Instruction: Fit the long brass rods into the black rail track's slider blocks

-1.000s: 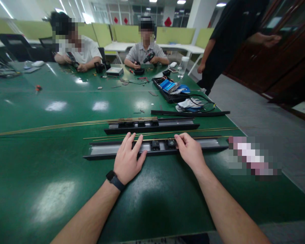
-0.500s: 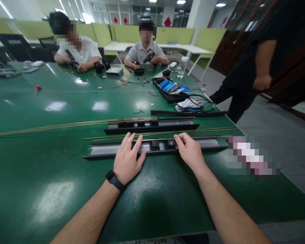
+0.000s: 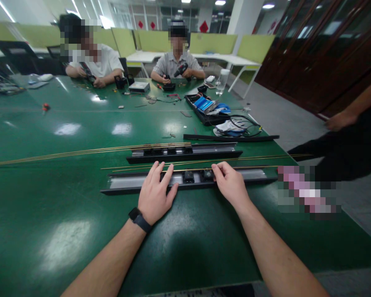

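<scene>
A long black channel (image 3: 123, 191) with a silvery floor lies crosswise on the table in front of me. My left hand (image 3: 157, 192) rests over its left half, fingers spread, hiding part of the inside. Between my hands, two small black blocks (image 3: 189, 176) sit in the channel. A thin brass-coloured rod (image 3: 194, 169) runs along the far side of the blocks. At the right block, my right hand (image 3: 230, 183) pinches the rod between thumb and forefinger. Other thin brass-coloured rods (image 3: 136, 168) lie just behind this channel.
A second black channel (image 3: 185, 157) holds several black blocks, with long rods (image 3: 64, 154) across it. Behind are a black strip (image 3: 231, 137), gloves (image 3: 231, 128) and a black tray (image 3: 190, 99). Two people sit opposite, one holding a drill (image 3: 181, 69). Another person's hand (image 3: 341, 120) shows at right.
The standing person at the right has moved nearer, toward the right edge of the view. My hands, the channel and the rods look unmoved.
</scene>
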{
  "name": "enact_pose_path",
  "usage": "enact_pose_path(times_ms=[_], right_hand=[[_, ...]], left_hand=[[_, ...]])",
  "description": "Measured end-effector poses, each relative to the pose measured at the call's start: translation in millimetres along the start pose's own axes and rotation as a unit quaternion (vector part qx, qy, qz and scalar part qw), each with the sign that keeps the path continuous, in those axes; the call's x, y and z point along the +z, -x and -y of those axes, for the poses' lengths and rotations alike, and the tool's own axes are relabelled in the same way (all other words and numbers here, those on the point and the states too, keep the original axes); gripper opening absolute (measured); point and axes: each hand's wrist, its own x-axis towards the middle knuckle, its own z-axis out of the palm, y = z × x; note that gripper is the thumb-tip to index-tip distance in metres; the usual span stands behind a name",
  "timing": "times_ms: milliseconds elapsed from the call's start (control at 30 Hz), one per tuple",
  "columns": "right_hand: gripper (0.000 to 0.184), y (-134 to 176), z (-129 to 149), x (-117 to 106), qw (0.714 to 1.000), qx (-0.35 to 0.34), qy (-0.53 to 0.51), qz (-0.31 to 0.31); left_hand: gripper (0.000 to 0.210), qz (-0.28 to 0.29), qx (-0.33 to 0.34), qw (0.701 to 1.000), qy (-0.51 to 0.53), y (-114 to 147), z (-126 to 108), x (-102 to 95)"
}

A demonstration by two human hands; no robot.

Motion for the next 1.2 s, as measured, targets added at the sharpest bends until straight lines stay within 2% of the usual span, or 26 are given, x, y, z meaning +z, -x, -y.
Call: enact_pose_path(times_ms=[133, 367, 600, 900, 1200], right_hand=[[0.037, 0.1, -2.0, 0.9, 1.000, -0.008, -0.005, -0.002], [0.044, 0.2, 1.1, -0.2, 1.000, -0.002, -0.003, -0.007], [0.037, 0.9, -1.8, 0.2, 1.000, -0.008, -0.006, -0.002], [0.043, 0.3, 0.2, -0.4, 1.000, 0.002, -0.008, 0.000], [0.038, 0.6, -2.3, 1.0, 1.000, -0.011, -0.015, 0.000]], left_hand=[[0.061, 0.000, 0.003, 1.000, -0.005, 0.2, -0.2, 0.1], [0.062, 0.001, 0.003, 1.000, -0.005, 0.1, 0.2, 0.3], [0.062, -0.003, 0.002, 1.000, -0.006, 0.2, 0.2, 0.7], [0.061, -0.001, 0.003, 1.000, -0.011, -0.2, -0.2, -0.1], [0.062, -0.004, 0.001, 1.000, -0.001, 0.1, -0.4, 0.3]])
